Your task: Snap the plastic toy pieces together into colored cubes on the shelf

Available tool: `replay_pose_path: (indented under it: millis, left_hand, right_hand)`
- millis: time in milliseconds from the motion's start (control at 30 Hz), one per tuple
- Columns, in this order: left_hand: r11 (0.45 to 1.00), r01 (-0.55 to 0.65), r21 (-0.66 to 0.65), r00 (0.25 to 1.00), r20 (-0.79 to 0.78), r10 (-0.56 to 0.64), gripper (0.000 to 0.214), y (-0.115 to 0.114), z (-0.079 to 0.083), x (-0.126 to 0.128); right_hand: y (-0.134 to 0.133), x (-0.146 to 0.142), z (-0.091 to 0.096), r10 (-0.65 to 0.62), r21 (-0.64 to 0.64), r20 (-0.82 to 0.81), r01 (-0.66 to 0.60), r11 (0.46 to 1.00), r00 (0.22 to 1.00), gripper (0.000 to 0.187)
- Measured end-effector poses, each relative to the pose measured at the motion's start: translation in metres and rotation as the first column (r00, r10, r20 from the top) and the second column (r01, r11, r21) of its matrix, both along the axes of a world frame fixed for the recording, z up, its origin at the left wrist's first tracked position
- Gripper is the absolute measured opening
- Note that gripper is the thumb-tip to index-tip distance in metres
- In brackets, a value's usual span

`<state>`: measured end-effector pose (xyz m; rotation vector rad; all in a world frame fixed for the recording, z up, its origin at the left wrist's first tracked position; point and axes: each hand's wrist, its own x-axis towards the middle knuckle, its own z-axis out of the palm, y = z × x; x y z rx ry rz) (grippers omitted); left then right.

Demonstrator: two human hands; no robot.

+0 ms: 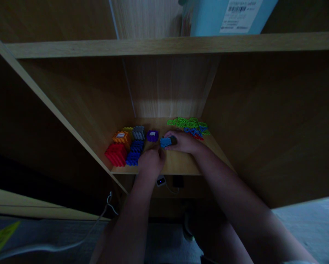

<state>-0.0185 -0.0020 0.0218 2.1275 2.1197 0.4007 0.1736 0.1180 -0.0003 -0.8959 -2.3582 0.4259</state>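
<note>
My right hand (181, 142) grips a small stack of light blue interlocking plastic pieces (166, 142) just above or on the shelf board. My left hand (151, 160) is closed with curled fingers, just left of and in front of that stack. Whatever may be in its fingers is hidden. Beside it stand dark blue stacks (134, 154). A purple stack (152, 136) with a white label sits behind, between grey and light blue ones. Farther left are a grey stack (138, 132), an orange stack (121, 138) with a label, and a big red stack (116, 154).
Loose green pieces (187, 123) and blue pieces (193, 131) lie spread at the back right, with some red among them. An upper shelf edge (164, 46) crosses above, holding a light blue box (208, 18). Below the board are a small device (161, 181) and cables.
</note>
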Motion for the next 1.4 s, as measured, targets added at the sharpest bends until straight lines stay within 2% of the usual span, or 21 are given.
replay_pose_path:
  millis: [300, 633, 1400]
  left_hand:
    - [1.0, -0.013, 0.015, 1.0, -0.016, 0.013, 0.032, 0.0011, -0.002, 0.0011]
    - [0.999, -0.026, 0.022, 0.999, -0.024, 0.027, 0.03, 0.0014, -0.0049, 0.002]
    - [1.0, -0.02, -0.018, 1.0, -0.001, 0.02, 0.032, -0.0014, 0.003, 0.0031]
  right_hand:
    - [-0.001, 0.0025, 0.0019, 0.012, -0.001, 0.001, -0.012, 1.0, 1.0, 0.049]
    - [0.0006, 0.0063, 0.0018, 0.04, 0.009, -0.022, -0.04, 0.999, 0.999, 0.042]
    - [-0.0008, 0.0069, 0.0012, 0.029, -0.021, -0.009, -0.029, 0.999, 1.0, 0.044]
